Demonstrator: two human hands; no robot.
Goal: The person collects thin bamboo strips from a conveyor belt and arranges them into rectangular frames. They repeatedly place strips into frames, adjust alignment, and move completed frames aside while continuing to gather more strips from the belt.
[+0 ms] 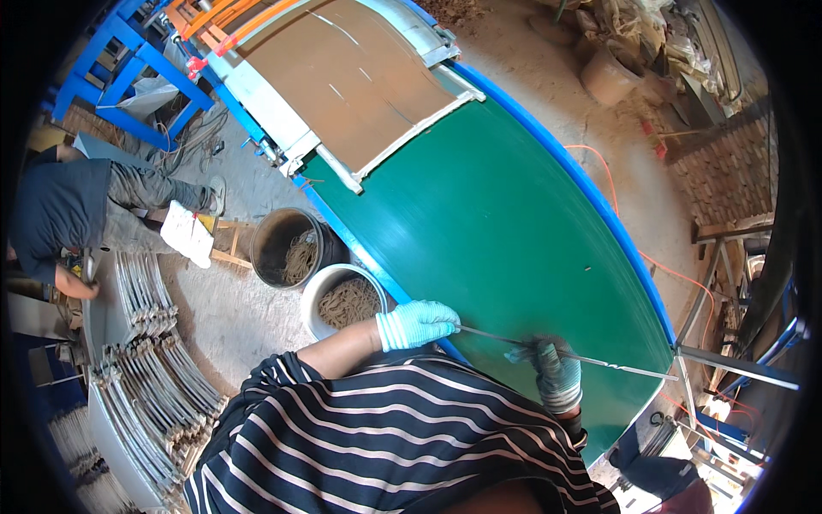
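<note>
Both my hands wear light-blue gloves and hold one thin metal rod (597,362) above the green belt (488,231). My left hand (420,323) closes on the rod's left end. Farther along it, my right hand (553,369) grips it together with a dark, smudged cloth or pad, which is too blurred to name surely. The rod's free end, which has a short twisted part, reaches past my right hand towards the belt's edge. A brown sheet (350,83) with several slits lies at the far end of the belt, bordered by a pale frame (420,135).
A black bucket (262,257) and a white bucket (311,308), both holding brown strips, stand left of the belt. Beyond them a person (64,205) bends near stacked metal frames (154,372). A blue rail (603,212) edges the belt; an orange hose (674,273) crosses the floor.
</note>
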